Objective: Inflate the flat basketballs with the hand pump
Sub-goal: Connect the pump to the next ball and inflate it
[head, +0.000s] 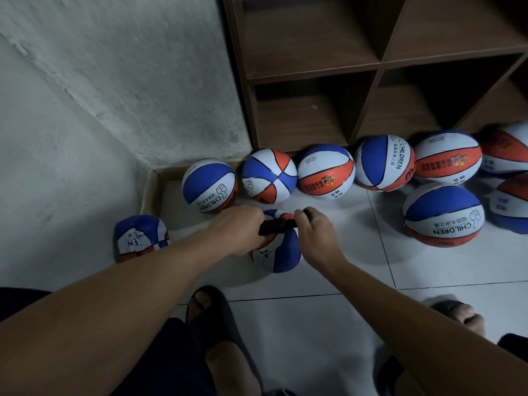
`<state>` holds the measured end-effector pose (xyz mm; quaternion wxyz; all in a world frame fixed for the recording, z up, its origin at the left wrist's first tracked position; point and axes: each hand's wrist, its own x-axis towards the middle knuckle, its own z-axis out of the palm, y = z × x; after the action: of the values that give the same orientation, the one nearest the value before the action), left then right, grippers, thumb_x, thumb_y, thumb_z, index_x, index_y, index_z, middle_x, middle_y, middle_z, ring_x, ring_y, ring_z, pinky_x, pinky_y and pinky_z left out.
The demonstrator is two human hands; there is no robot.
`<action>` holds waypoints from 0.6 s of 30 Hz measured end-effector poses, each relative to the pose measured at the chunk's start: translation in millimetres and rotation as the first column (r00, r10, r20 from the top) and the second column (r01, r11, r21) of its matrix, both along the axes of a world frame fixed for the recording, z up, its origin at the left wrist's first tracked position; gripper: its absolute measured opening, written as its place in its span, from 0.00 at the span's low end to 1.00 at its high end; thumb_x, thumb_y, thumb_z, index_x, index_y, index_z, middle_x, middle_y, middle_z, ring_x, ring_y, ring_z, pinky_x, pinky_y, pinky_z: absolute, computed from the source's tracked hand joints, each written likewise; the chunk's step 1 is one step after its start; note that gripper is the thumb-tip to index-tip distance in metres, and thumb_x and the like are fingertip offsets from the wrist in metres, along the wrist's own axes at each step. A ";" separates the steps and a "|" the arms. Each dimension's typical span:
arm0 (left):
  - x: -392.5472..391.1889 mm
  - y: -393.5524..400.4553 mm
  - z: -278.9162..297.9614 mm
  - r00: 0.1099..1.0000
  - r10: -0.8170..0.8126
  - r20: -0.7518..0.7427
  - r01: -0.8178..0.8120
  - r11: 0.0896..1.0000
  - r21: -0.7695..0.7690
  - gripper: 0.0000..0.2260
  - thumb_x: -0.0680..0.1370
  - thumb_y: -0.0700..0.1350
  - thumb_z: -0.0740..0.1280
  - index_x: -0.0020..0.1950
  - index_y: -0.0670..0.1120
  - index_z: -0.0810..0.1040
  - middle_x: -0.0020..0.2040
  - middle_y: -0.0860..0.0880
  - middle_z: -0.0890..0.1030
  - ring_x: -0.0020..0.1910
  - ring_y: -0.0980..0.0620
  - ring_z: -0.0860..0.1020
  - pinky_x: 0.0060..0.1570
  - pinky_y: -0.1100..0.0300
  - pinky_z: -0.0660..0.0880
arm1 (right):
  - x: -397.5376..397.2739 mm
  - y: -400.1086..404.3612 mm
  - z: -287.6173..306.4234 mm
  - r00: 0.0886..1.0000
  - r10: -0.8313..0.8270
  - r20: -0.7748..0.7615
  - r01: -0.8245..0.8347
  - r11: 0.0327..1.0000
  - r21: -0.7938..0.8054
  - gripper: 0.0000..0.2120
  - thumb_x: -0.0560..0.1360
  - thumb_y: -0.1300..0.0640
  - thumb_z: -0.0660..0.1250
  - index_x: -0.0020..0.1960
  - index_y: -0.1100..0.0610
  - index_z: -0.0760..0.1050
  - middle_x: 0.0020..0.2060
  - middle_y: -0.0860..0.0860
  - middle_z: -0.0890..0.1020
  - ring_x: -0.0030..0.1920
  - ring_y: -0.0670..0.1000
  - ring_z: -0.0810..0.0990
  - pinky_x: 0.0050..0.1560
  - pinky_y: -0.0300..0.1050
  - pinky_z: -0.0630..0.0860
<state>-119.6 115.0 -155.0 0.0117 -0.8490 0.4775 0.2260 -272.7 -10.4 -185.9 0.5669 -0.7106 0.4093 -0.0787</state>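
Both hands grip the hand pump handle over a flat basketball on the floor.

Left hand [238, 228] and right hand [315, 234] each curl round an end of the black pump handle [276, 224], directly above the crumpled flat basketball [281, 252]. A second flat ball [140, 237] lies left of it, by the wall. Inflated balls [325, 175] line the floor behind it, against the wooden shelf [314, 75]; another [443, 214] sits to its right.

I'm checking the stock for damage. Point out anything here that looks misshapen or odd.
Two balls look collapsed. The crumpled ball by the wall is caved in. The ball under the hands is folded and limp; the left hand and right hand hold the black pump over it. The other balls look round.
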 end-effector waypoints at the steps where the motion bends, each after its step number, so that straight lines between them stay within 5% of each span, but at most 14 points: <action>1: -1.5 -1.2 -0.8 1.000 -0.001 -0.014 0.000 1.000 -0.011 0.11 0.82 0.59 0.70 0.45 0.53 0.80 0.35 0.52 0.79 0.32 0.49 0.79 0.30 0.57 0.69 | 2.5 3.3 0.6 1.000 0.009 0.002 -0.009 1.000 -0.015 0.16 0.86 0.50 0.61 0.46 0.59 0.76 0.37 0.54 0.79 0.37 0.52 0.74 0.38 0.50 0.70; 6: -9.0 -0.6 3.2 0.997 0.007 -0.072 -0.006 1.000 0.004 0.06 0.82 0.54 0.71 0.49 0.53 0.80 0.36 0.52 0.80 0.32 0.50 0.79 0.30 0.57 0.70 | 8.2 11.9 1.9 1.000 0.018 0.010 -0.018 0.999 -0.030 0.14 0.86 0.51 0.61 0.47 0.58 0.76 0.40 0.55 0.80 0.41 0.54 0.76 0.42 0.52 0.72; 10: -0.1 3.3 7.8 0.999 0.008 -0.043 -0.008 1.000 -0.005 0.12 0.83 0.56 0.70 0.42 0.54 0.77 0.34 0.52 0.79 0.33 0.49 0.80 0.33 0.55 0.73 | 6.5 4.9 3.4 0.996 0.092 0.000 -0.092 0.995 -0.026 0.16 0.88 0.48 0.60 0.47 0.57 0.76 0.39 0.53 0.79 0.39 0.52 0.75 0.40 0.50 0.71; 18: 31.5 23.8 -5.2 0.998 0.048 0.043 -0.050 0.998 0.041 0.15 0.81 0.58 0.73 0.38 0.53 0.77 0.35 0.52 0.80 0.33 0.53 0.79 0.32 0.57 0.70 | -8.6 -31.2 -7.8 0.994 -0.105 -0.029 0.107 0.992 0.064 0.16 0.82 0.47 0.61 0.45 0.59 0.74 0.31 0.50 0.72 0.34 0.53 0.70 0.38 0.54 0.69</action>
<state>-88.1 138.8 -160.2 0.0340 -0.8646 0.4512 0.2184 -281.3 -41.6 -193.7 0.5798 -0.6698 0.4559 -0.0861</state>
